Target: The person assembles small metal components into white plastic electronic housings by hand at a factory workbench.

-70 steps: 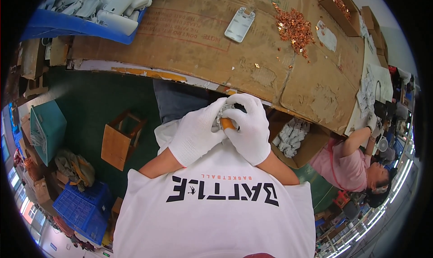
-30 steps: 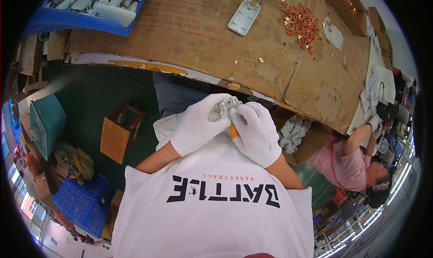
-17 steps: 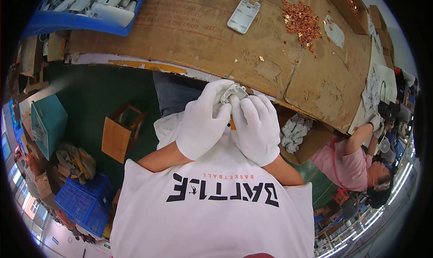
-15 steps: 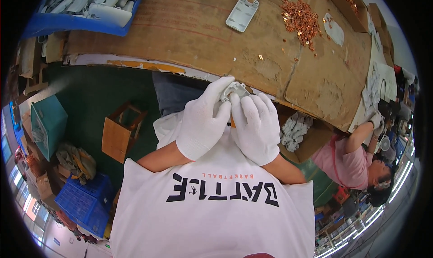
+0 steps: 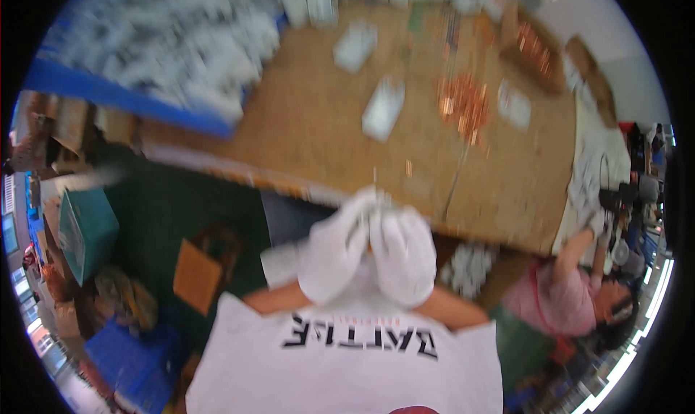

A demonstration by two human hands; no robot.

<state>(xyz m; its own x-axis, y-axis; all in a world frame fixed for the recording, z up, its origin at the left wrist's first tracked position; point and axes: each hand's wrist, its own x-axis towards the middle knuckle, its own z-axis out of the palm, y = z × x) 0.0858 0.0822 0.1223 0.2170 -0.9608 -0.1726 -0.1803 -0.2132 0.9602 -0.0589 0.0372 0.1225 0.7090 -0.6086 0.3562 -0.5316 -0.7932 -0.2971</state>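
My left hand (image 5: 334, 253) and my right hand (image 5: 404, 258), both in white gloves, are pressed together at the near table edge. Their fingers are closed around a small white plastic part (image 5: 378, 203), mostly covered by the gloves and smeared by motion. Beyond them on the cardboard-covered table (image 5: 318, 150) lies a white plastic cover (image 5: 384, 110), with a similar white piece (image 5: 355, 46) farther back. To its right is a loose heap of small copper-coloured pieces (image 5: 463, 108).
A blue bin (image 5: 137, 103) piled with white parts stands at the far left. A cardboard box (image 5: 534, 56) of copper-coloured pieces is at the back right. White parts (image 5: 469, 269) sit below the table. A wooden stool (image 5: 197, 276) is on my left; a co-worker (image 5: 550, 298) on my right.
The view has tilted up, so everything sits lower and more of the bin and the table's far side shows. Both hands remain together around the white part, now blurred.
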